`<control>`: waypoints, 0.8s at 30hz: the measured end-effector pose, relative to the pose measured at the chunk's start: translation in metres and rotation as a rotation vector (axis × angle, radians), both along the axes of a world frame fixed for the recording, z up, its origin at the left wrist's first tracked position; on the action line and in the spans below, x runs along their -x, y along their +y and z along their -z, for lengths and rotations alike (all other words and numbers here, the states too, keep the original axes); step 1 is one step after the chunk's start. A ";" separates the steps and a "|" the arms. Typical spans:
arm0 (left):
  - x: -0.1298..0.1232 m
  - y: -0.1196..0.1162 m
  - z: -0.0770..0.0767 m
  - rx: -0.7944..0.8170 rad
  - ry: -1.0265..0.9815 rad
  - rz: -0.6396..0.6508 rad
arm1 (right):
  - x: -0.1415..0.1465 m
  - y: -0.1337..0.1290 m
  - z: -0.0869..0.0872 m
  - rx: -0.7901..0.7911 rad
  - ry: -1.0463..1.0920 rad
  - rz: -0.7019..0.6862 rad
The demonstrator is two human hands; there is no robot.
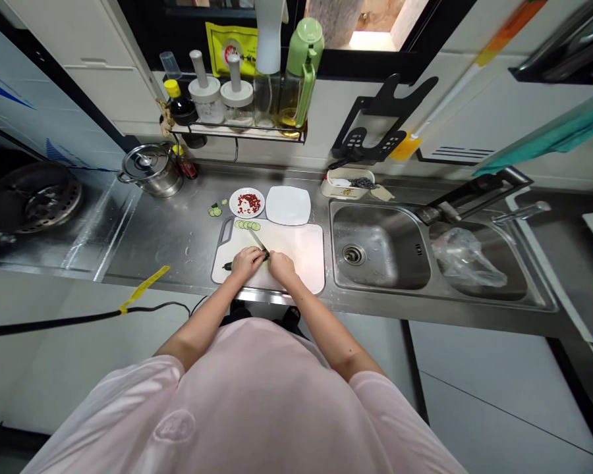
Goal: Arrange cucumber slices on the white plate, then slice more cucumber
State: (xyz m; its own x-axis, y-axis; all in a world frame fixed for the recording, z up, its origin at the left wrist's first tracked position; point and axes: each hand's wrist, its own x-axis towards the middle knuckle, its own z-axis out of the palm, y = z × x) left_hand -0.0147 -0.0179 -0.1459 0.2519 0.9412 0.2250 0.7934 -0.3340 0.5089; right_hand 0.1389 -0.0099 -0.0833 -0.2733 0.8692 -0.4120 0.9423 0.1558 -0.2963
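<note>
On the white cutting board (306,253), my left hand (248,262) is closed over a dark green cucumber (228,266), whose end sticks out to the left. My right hand (281,266) is closed round the handle of a knife (257,239); the blade points up and left, beside my left fingertips. The handle is mostly hidden by my fingers. Several thin cucumber slices (247,225) lie in an overlapping row at the board's top left. Behind the board are a round plate (234,203) with chopped red pieces and a white square plate (288,205).
Green scraps (215,210) lie left of the round plate. A lidded steel pot (153,172) stands at the back left, a wok (29,197) farther left. The sink (383,247) is right of the board. Bottles and jars fill a wall shelf (242,132).
</note>
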 end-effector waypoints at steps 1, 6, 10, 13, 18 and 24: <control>0.000 0.000 0.000 0.002 -0.003 0.000 | -0.003 -0.004 0.000 0.002 -0.009 0.002; 0.000 0.001 0.000 0.004 -0.020 -0.009 | -0.031 -0.033 0.000 0.042 -0.066 0.008; 0.000 0.001 -0.001 0.006 -0.028 -0.003 | -0.046 -0.052 -0.005 0.096 -0.094 0.016; -0.001 0.000 -0.002 0.011 -0.028 -0.004 | -0.046 -0.053 -0.008 0.114 -0.099 0.018; -0.001 0.000 -0.004 0.012 -0.028 -0.007 | -0.036 -0.042 -0.006 0.095 -0.077 0.014; -0.002 -0.001 -0.005 0.009 -0.022 -0.008 | -0.019 -0.026 0.000 0.040 -0.066 0.027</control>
